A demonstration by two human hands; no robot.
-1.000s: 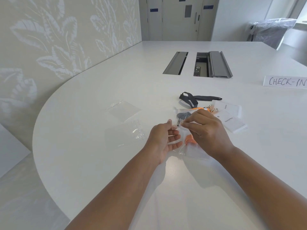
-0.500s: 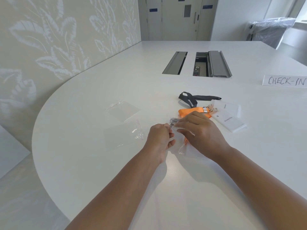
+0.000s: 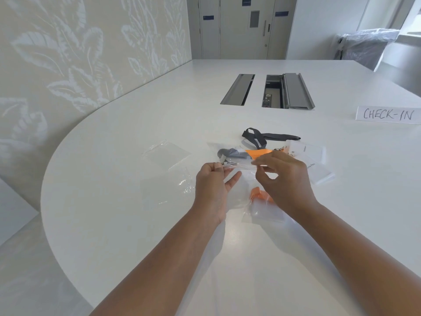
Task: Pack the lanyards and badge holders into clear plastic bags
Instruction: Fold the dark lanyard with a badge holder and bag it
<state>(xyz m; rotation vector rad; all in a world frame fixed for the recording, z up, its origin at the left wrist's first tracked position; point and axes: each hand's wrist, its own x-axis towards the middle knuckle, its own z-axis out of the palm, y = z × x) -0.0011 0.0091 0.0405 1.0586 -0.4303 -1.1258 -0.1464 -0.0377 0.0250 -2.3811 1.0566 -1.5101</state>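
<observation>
Here, both hands are raised just above the white table, stretching the top edge of a clear plastic bag between them. The left hand pinches the bag's left end between thumb and forefinger, the other fingers loosely spread below. The right hand pinches the right end of the same edge in the same way. Inside the held bag a grey lanyard lies bunched up.

Beneath the right hand a second clear bag lies on the table with an orange lanyard inside it, partly hidden by the wrist. Another orange lanyard shows beyond the held bag; whether it is in that bag or behind it cannot be told. Just past it a black lanyard lies looped on the table, and to its right sit white badge holders with small print too blurred to read.

To the left of the hands two empty clear bags lie flat, a nearer one and a farther one. Far to the right stands a handwritten sign reading CHECK-IN.
</observation>
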